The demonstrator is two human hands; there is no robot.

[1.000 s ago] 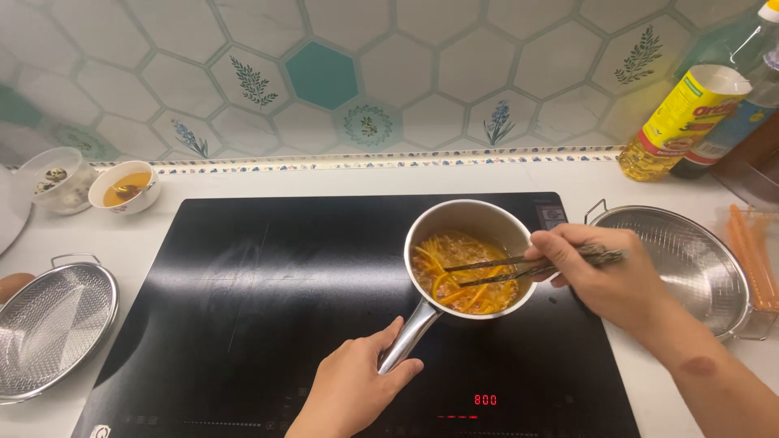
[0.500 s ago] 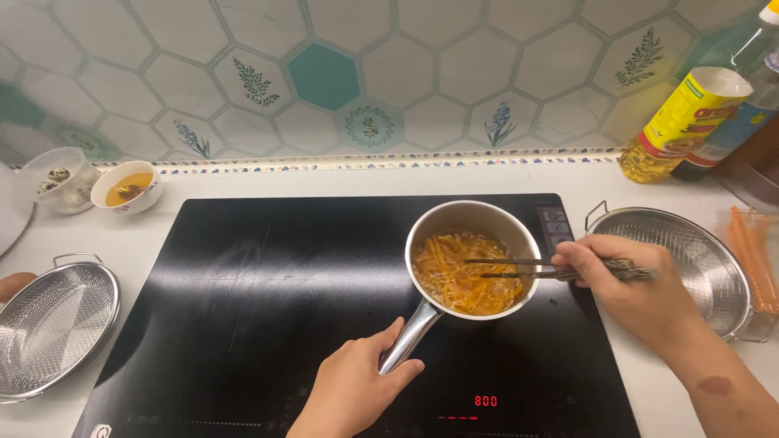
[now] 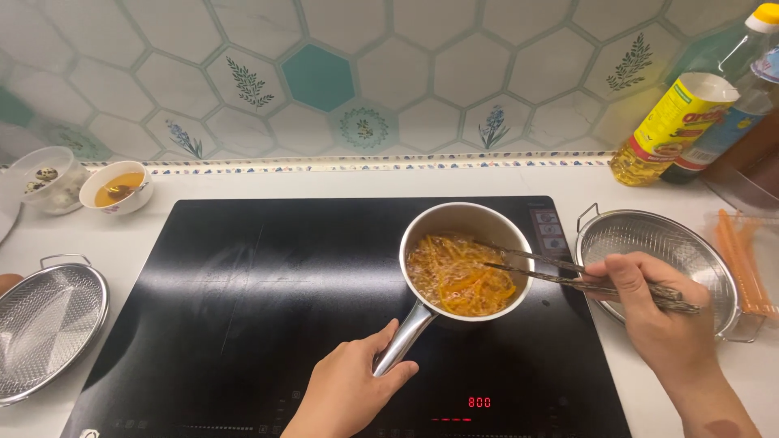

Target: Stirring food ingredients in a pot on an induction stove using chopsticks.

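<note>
The left hand (image 3: 349, 393) curls around the end of the metal handle of the small round steel saucepan (image 3: 464, 261), thumb on top, fingers wrapped under it. The pan sits just above and to the right of that hand, on the right half of the flat black glass induction hob (image 3: 243, 308), filled with bubbling orange strips in liquid. The right hand (image 3: 661, 316) pinches a pair of dark wooden chopsticks (image 3: 568, 276), whose tips reach left over the rim and into the pan's contents.

Directly behind the right hand, partly covered by it, a round steel mesh strainer with side handles (image 3: 657, 243) stands on the white worktop (image 3: 568, 182). Farther right lie orange sticks (image 3: 742, 268), cut off by the frame edge; what they are is hard to tell. Beyond them stand a yellow-labelled oil bottle (image 3: 673, 130) and a darker bottle (image 3: 742, 97), half out of view.

Well to the left of the left hand, a second steel mesh strainer (image 3: 49, 328) rests at the hob's edge, and beyond it a small white bowl of amber liquid (image 3: 118, 188) and a clear cup of speckled eggs (image 3: 47, 178). The hob's left half lies bare between them and the pan.
</note>
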